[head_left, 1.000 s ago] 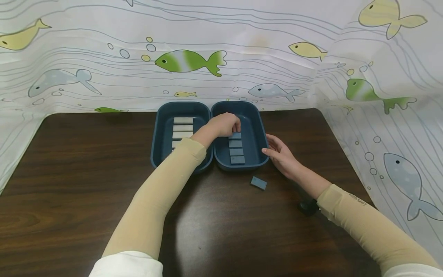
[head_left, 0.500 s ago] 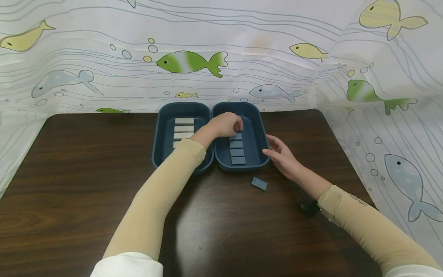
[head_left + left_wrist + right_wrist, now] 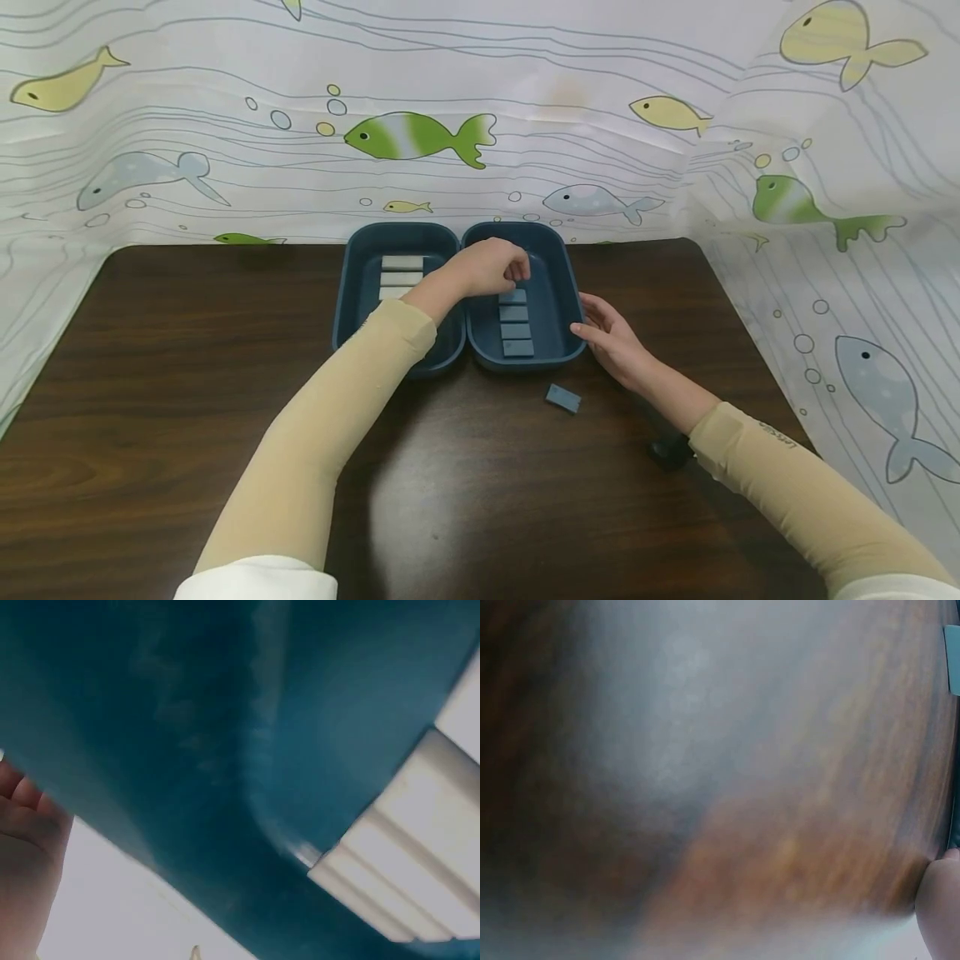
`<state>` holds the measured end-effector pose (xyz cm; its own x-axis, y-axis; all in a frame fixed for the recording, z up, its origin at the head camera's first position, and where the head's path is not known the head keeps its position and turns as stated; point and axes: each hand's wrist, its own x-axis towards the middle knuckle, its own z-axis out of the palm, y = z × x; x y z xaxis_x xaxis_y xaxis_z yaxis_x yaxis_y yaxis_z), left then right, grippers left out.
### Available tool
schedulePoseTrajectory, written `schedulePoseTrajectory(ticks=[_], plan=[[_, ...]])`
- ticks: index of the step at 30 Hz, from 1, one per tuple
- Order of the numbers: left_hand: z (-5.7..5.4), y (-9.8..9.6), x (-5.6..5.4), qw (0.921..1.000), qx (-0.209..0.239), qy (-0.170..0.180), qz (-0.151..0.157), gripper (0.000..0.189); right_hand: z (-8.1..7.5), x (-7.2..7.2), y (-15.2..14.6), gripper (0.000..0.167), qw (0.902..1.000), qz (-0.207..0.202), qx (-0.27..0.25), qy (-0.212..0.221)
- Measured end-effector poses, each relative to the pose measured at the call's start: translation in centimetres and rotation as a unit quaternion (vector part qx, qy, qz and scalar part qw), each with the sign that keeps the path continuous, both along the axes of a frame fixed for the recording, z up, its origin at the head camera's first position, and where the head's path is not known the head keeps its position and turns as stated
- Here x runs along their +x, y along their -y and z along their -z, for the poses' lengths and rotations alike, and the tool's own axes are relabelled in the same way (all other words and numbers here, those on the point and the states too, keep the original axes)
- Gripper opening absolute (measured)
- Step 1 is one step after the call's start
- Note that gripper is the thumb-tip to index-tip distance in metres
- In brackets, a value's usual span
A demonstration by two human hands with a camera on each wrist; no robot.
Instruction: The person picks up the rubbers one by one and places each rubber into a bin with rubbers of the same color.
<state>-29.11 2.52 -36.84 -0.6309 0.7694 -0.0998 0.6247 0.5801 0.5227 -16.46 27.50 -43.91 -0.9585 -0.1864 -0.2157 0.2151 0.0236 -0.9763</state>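
Observation:
My left hand (image 3: 491, 265) hangs over the far part of the right blue bin (image 3: 558, 287), fingers bent downward. Its fingertips are partly hidden, and no block shows between them. Just below it, a row of blue-grey rectangular blocks (image 3: 515, 331) lies on the bin floor. My right hand (image 3: 611, 337) holds the bin's right side, thumb on the rim and fingers outside the wall. One loose blue-grey block (image 3: 563, 398) lies on the table in front of that bin. White blocks (image 3: 420, 832) lie in the left blue bin (image 3: 340, 312), partly covered by my left forearm.
Both bins stand side by side at the back of the dark wooden table (image 3: 187, 375). Behind them rises a fish-printed sheet (image 3: 420, 75). A small black object (image 3: 667, 452) sits beneath my right wrist. The right wrist view is mostly blurred table.
My left hand has lifted slightly and shifted away from the row of blue-grey blocks, its forearm swinging left. My right hand keeps its hold on the bin. The view has shifted a little.

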Motion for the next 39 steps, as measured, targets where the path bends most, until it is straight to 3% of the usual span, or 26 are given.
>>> schedulePoseTrajectory(ticks=[17, 22, 39], plan=[[-3.4, -0.2, 4.6, 0.9965, 0.005, -0.026, 0.079, 0.024, -0.1, 0.0, -0.1, 0.067, 0.9999, -0.009, 0.009, 0.002], [-3.5, -0.5, 5.8, 0.9943, -0.005, -0.043, 0.097, 0.024, 0.0, -0.1, -0.1, 0.065, 0.9999, -0.010, 0.013, -0.001], [-3.7, -0.6, 9.3, 0.9926, 0.026, -0.058, 0.103, 0.024, 0.1, -0.1, -0.2, 0.064, 0.9999, -0.010, 0.008, -0.007]])
